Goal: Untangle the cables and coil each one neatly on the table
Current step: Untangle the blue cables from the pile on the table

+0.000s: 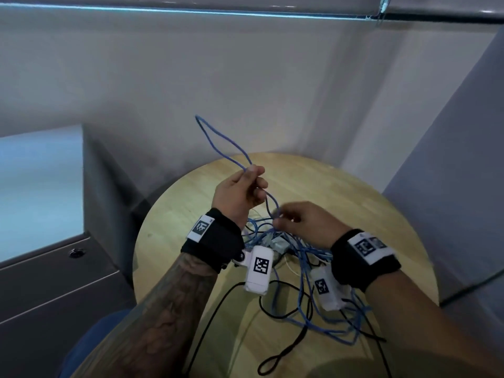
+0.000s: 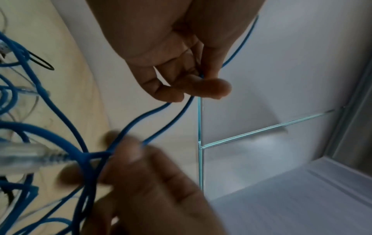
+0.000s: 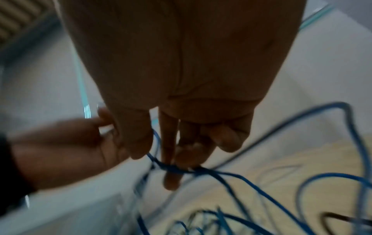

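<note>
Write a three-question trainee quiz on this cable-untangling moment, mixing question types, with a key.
1. True or false: the left hand pinches a loop of the blue cable raised above the round wooden table.
2. Multiple choice: the right hand is A) flat on the table, B) pinching blue cable strands at the tangle, C) holding the black cable.
3. Fill in: the black cable lies on the ____, nearer the person than the tangle.

Key: 1 true; 2 B; 3 table.
</note>
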`<act>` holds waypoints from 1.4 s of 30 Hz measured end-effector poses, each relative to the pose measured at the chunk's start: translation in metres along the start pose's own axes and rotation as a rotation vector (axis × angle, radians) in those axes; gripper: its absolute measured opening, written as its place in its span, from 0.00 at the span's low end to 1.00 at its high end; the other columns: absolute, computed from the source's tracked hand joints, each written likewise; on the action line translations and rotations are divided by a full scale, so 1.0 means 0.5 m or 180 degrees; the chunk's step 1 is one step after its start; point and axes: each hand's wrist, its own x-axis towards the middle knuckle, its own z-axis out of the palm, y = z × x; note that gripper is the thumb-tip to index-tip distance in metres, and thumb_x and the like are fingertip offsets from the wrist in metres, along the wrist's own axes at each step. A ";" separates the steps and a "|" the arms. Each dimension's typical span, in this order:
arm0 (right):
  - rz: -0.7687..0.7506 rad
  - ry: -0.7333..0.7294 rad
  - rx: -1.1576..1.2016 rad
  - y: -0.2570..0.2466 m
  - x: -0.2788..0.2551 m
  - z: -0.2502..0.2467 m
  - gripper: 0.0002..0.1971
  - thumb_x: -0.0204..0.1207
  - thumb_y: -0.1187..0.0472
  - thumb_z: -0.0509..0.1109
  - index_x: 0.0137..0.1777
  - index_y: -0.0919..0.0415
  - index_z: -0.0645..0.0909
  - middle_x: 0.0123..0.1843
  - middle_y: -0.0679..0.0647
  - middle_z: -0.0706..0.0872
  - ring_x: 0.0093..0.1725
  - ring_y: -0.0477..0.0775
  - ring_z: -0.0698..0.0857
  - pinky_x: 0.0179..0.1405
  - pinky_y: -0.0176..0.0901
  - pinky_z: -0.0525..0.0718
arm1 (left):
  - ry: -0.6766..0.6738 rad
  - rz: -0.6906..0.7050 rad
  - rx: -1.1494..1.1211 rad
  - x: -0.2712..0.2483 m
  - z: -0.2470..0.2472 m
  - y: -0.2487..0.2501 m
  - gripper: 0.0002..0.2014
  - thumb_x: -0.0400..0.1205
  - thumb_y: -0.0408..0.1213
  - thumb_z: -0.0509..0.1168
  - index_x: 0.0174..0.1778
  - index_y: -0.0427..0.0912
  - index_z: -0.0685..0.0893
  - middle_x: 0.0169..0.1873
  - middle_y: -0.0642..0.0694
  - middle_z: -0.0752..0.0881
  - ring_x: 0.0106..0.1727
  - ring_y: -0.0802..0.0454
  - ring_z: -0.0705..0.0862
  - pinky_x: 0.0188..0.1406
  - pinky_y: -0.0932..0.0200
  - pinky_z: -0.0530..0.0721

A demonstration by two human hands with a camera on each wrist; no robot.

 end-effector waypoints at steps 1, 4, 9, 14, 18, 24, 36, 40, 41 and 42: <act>-0.0009 -0.0053 -0.0170 0.010 0.001 0.009 0.12 0.82 0.48 0.70 0.50 0.55 0.89 0.44 0.48 0.90 0.41 0.43 0.85 0.46 0.44 0.81 | -0.0017 -0.0012 -0.0009 0.001 -0.006 0.002 0.10 0.87 0.38 0.61 0.48 0.38 0.85 0.27 0.49 0.81 0.24 0.56 0.74 0.28 0.63 0.76; -0.0019 0.0237 0.0079 0.013 0.004 0.007 0.13 0.83 0.53 0.70 0.39 0.56 0.88 0.34 0.46 0.88 0.30 0.34 0.80 0.35 0.30 0.74 | 0.0147 0.0010 0.0109 0.009 -0.027 0.003 0.12 0.87 0.43 0.60 0.49 0.43 0.87 0.30 0.51 0.78 0.24 0.57 0.69 0.28 0.62 0.71; 0.0106 0.0669 0.1320 -0.004 0.007 -0.007 0.09 0.84 0.61 0.69 0.45 0.64 0.85 0.34 0.52 0.89 0.25 0.46 0.76 0.31 0.37 0.74 | 0.0012 -0.0193 0.0392 0.009 -0.036 -0.001 0.11 0.84 0.49 0.65 0.54 0.47 0.87 0.51 0.48 0.82 0.47 0.50 0.82 0.45 0.56 0.79; -0.0017 0.1174 0.2050 -0.028 0.017 -0.012 0.08 0.83 0.65 0.68 0.42 0.65 0.82 0.27 0.54 0.84 0.22 0.52 0.76 0.25 0.41 0.76 | -0.1014 -0.0486 0.1250 -0.029 0.006 -0.061 0.18 0.82 0.44 0.68 0.64 0.39 0.81 0.47 0.43 0.89 0.46 0.47 0.88 0.54 0.48 0.87; -0.0080 0.1595 0.2788 -0.032 0.011 -0.063 0.09 0.85 0.64 0.65 0.43 0.60 0.80 0.35 0.55 0.86 0.25 0.50 0.77 0.29 0.41 0.80 | -0.1452 -0.0424 0.2227 -0.053 0.002 -0.092 0.10 0.86 0.38 0.63 0.56 0.37 0.86 0.36 0.47 0.89 0.34 0.54 0.82 0.36 0.62 0.80; -0.0394 0.2297 0.3427 -0.021 -0.002 -0.121 0.11 0.88 0.64 0.61 0.42 0.57 0.75 0.39 0.53 0.85 0.29 0.49 0.81 0.37 0.48 0.87 | -0.1154 -0.0110 0.2613 -0.041 -0.007 -0.081 0.08 0.85 0.39 0.65 0.44 0.45 0.88 0.33 0.52 0.86 0.33 0.58 0.81 0.37 0.62 0.79; -0.0012 0.1508 0.1808 -0.002 -0.005 -0.087 0.06 0.79 0.65 0.68 0.43 0.54 0.79 0.29 0.49 0.80 0.23 0.43 0.74 0.28 0.41 0.70 | -0.0241 -0.0196 0.1160 -0.034 0.001 -0.053 0.09 0.85 0.36 0.65 0.46 0.36 0.87 0.33 0.44 0.87 0.30 0.51 0.81 0.26 0.60 0.80; -0.0125 0.0527 0.0715 -0.002 -0.003 -0.024 0.09 0.79 0.49 0.74 0.47 0.54 0.89 0.38 0.50 0.88 0.36 0.42 0.81 0.41 0.42 0.75 | -0.0262 -0.0127 0.0808 -0.027 0.004 -0.042 0.10 0.85 0.37 0.64 0.48 0.36 0.89 0.30 0.45 0.82 0.28 0.55 0.79 0.30 0.61 0.82; -0.0165 0.0469 0.0708 -0.009 -0.001 -0.021 0.10 0.79 0.48 0.74 0.45 0.54 0.90 0.38 0.55 0.88 0.36 0.44 0.80 0.41 0.44 0.75 | -0.0265 -0.0134 0.0737 -0.026 0.003 -0.041 0.10 0.85 0.38 0.65 0.48 0.37 0.89 0.30 0.47 0.82 0.29 0.54 0.78 0.33 0.60 0.82; -0.0192 0.0427 0.0668 -0.015 0.003 -0.020 0.10 0.79 0.49 0.74 0.43 0.55 0.89 0.37 0.56 0.88 0.36 0.46 0.80 0.40 0.44 0.74 | -0.0263 -0.0140 0.0667 -0.025 0.001 -0.042 0.10 0.85 0.39 0.65 0.50 0.38 0.90 0.30 0.48 0.81 0.31 0.54 0.78 0.36 0.59 0.83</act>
